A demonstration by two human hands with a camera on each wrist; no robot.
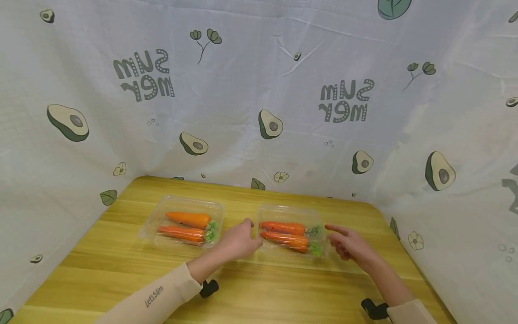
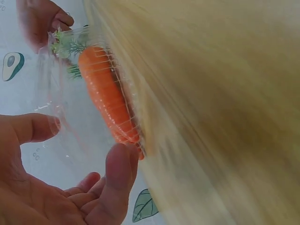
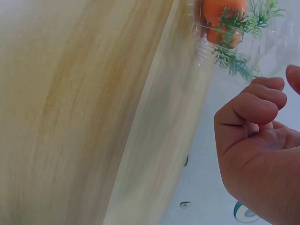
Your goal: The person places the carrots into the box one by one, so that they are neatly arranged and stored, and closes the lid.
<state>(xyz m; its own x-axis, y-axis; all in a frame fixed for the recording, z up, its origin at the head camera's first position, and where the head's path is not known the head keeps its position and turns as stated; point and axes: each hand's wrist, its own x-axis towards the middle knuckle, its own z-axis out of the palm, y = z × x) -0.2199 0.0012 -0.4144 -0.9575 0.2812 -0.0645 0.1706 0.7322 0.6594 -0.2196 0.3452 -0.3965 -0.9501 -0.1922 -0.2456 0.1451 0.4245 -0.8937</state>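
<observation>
A clear plastic box (image 1: 289,211) with two carrots (image 1: 283,228) with green tops lies on the table between both hands. My left hand (image 1: 238,240) is at its left end. In the left wrist view the left thumb and index finger are spread beside the box, near the carrot (image 2: 105,93) tips; whether they touch the plastic I cannot tell. My right hand (image 1: 350,245) is at the green-topped end. Its index finger points along the box's edge and the other fingers curl loosely, holding nothing, as the right wrist view shows below the greens (image 3: 234,63).
A second clear box (image 1: 194,201) with two carrots (image 1: 188,219) lies to the left on the wooden table (image 1: 259,288). Behind and at the sides hangs a white curtain (image 1: 243,90) printed with avocados. Black wrist mounts (image 1: 209,288) show at the sleeves.
</observation>
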